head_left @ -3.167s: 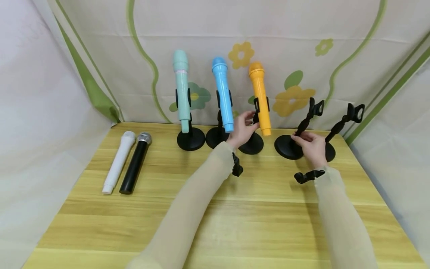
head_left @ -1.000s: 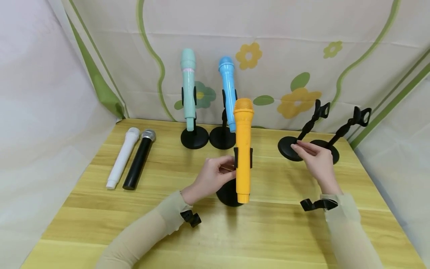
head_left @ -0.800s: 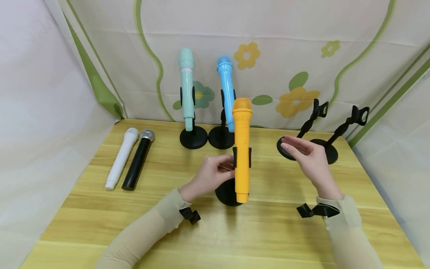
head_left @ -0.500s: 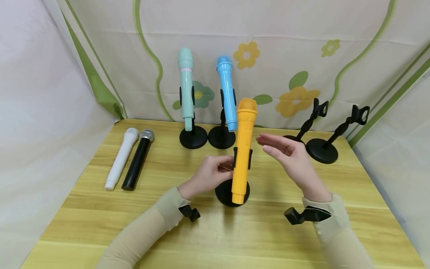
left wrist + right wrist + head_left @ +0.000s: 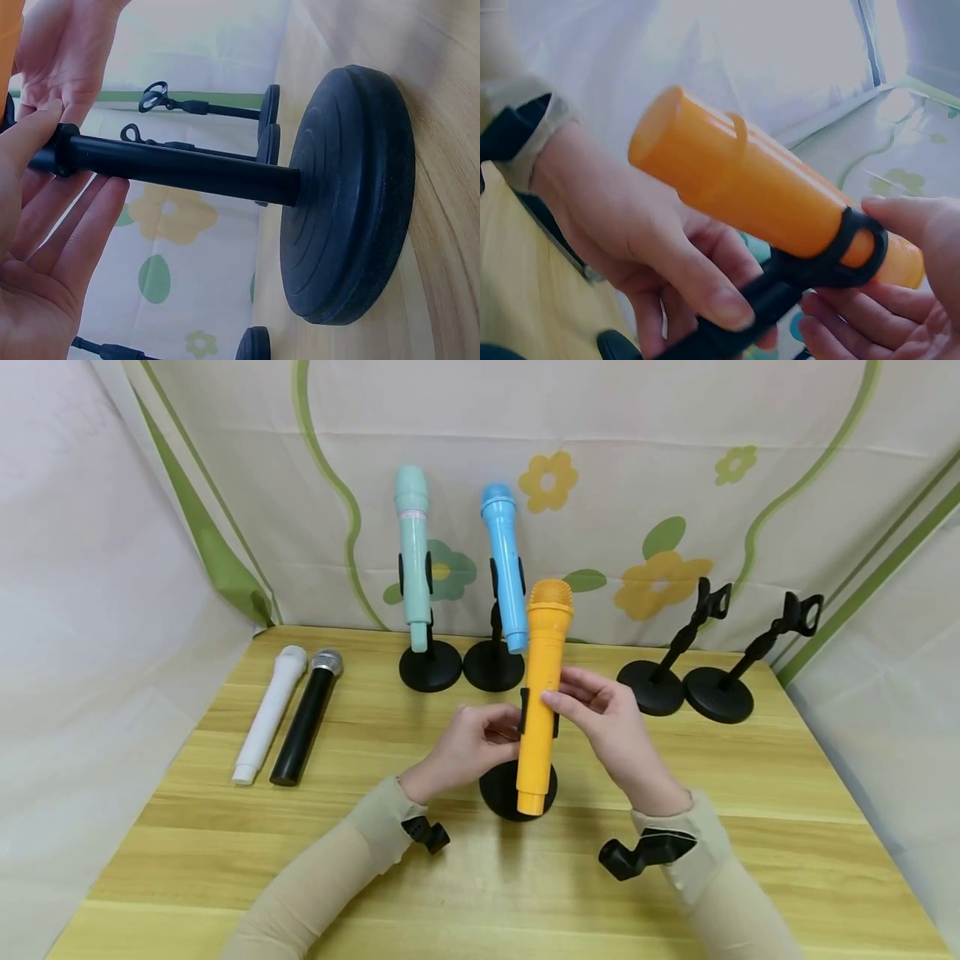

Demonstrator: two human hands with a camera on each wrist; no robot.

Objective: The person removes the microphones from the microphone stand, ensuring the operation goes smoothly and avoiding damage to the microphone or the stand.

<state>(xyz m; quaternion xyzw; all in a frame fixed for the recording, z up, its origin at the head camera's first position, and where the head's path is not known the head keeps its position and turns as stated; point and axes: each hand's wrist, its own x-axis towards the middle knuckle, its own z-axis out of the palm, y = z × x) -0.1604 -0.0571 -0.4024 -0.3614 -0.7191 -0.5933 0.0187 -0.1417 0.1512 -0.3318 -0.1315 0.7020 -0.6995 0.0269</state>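
The orange toy microphone stands nearly upright, clipped in its black stand. The stand's round base sits flat on the wooden table, near its middle.

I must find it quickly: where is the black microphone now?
In the head view, the black microphone lies flat on the table, far left, beside the white microphone.

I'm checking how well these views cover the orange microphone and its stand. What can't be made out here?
- Head view: the black stand post is hidden behind the orange plastic microphone and both hands.
- Left wrist view: the clip end of the post is covered by the left hand; the microphone is cut off at the corner.
- Right wrist view: the microphone's head is hidden by the right hand.
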